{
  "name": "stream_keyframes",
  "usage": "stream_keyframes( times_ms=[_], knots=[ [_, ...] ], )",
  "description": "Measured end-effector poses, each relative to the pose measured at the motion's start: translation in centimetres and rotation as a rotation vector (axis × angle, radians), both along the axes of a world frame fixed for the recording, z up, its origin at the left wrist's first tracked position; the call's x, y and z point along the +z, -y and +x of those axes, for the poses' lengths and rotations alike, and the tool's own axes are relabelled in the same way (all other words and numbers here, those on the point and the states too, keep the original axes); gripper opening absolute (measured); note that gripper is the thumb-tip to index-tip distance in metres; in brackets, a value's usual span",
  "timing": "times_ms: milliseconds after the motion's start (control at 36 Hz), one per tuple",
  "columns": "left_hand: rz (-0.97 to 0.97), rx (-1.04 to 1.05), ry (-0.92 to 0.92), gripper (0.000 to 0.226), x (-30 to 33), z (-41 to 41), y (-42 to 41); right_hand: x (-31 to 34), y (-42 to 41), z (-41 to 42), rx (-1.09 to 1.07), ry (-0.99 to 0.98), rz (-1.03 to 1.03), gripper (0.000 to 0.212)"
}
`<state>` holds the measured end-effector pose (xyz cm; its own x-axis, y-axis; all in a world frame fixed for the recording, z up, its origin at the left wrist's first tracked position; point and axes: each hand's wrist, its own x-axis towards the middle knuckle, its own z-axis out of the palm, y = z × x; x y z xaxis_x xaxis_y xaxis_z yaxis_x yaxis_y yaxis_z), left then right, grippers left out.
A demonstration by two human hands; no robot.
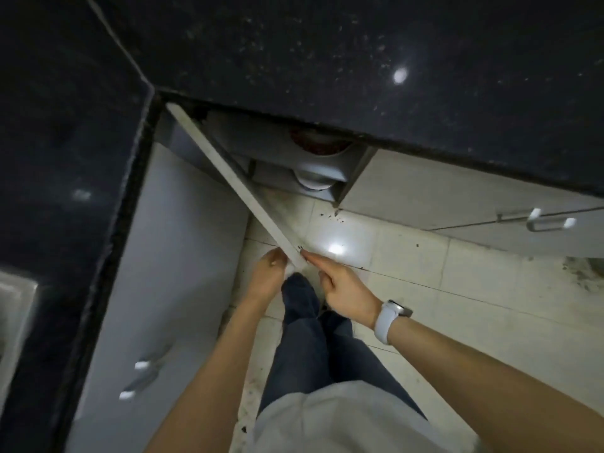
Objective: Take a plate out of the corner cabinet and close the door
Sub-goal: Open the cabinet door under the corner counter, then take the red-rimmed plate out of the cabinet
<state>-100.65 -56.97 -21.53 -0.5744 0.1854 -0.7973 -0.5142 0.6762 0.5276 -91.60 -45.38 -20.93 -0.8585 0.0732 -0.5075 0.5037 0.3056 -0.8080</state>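
The corner cabinet door point(228, 171) stands open, and I see its thin top edge running diagonally from the counter corner toward me. My left hand point(268, 273) curls around the door's free end from the left side. On the right side, my right hand point(343, 289) lies against the same end with its fingers stretched along the edge; a white watch is on that wrist. Inside the cabinet, a white stack of plates point(318, 178) sits on a lower shelf. Above it is a reddish dish point(318, 145), half hidden under the counter.
A black speckled countertop point(327, 60) wraps the corner overhead. Grey cabinet fronts flank the opening, with a metal handle point(549, 222) at right and another handle point(140, 377) at left. A steel sink point(16, 305) shows at far left. My legs stand on the pale tiled floor point(425, 273).
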Motion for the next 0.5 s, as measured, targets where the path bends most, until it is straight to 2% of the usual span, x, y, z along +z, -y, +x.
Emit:
stream_keyframes(
  times_ms=[139,222,333,500],
  knots=[
    [0.147,0.357,-0.205,0.029,4.4,0.1,4.9,-0.2,4.1,-0.5,0.211,0.007,-0.057,0.050],
    [0.130,0.315,-0.327,0.021,5.7,0.2,6.6,-0.3,6.5,-1.7,0.307,-0.012,-0.092,0.049],
    [-0.026,0.232,-0.494,0.035,5.8,0.1,8.8,0.0,8.6,-3.3,0.354,-0.014,-0.078,0.043],
    [-0.234,0.161,-0.620,0.038,5.1,-0.9,11.3,-0.3,8.2,-3.8,0.323,0.098,-0.016,0.040]
  ],
)
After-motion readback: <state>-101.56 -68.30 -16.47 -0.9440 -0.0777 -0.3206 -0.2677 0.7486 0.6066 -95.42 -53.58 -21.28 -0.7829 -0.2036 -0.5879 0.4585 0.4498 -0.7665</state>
